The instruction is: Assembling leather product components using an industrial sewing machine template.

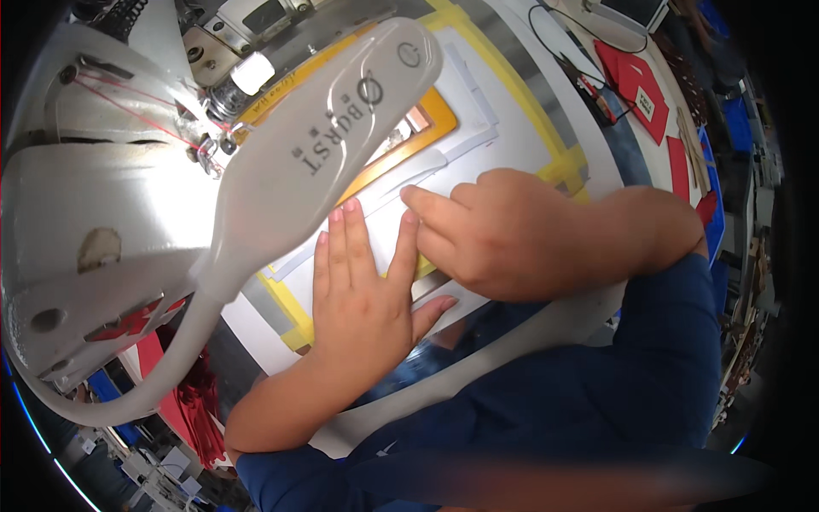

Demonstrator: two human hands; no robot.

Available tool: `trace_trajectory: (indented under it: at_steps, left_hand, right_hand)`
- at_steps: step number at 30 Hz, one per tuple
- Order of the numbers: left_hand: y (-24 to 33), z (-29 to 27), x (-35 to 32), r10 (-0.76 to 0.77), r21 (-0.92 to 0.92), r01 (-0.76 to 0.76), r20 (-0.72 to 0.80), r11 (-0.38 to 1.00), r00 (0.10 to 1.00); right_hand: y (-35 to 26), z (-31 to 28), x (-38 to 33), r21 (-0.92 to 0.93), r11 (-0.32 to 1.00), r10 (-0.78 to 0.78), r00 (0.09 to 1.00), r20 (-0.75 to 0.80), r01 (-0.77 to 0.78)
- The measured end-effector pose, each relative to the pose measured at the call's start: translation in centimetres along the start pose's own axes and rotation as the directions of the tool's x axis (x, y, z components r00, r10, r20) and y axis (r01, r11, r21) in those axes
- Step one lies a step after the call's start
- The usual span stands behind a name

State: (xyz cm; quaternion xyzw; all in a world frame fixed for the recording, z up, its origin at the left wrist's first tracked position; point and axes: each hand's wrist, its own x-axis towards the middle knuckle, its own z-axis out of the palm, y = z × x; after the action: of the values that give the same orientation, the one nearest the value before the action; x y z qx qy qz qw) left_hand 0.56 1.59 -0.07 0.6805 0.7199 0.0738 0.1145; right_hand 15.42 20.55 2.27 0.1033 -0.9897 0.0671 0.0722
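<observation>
My left hand [363, 299] lies flat with its fingers spread on a white sheet [520, 111] bordered with yellow tape [559, 166]. Its fingertips reach the lower edge of an orange-yellow frame [439, 115]. To the right, my right hand [520, 235] is closed, its fingers curled and its forefinger tip pressed down by a narrow white strip [422, 168]. Whatever those fingers pinch, if anything, is too small to make out. The pale grey head of a gooseneck lamp [273, 188] hangs over the frame and hides much of it.
A sewing machine [102, 196] with red thread [136, 111] stands at the left, close to the lamp. Red fabric pieces [640, 90] and a black cable [539, 38] lie at the far right. More red cloth [192, 397] hangs at the lower left.
</observation>
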Motion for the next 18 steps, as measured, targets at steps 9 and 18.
trace_trajectory:
  at_steps: [9,18]
  left_hand:
    - [-0.1,0.0,0.3,0.027,0.018,-0.027,0.020,0.999,0.999]
    - [-0.9,-0.1,0.7,0.024,0.033,-0.024,0.023,0.999,0.999]
  right_hand:
    - [-0.9,-0.2,-0.1,0.044,0.994,0.098,0.986,0.135,-0.104]
    - [-0.9,1.3,0.0,0.051,0.985,0.160,0.986,0.054,-0.163]
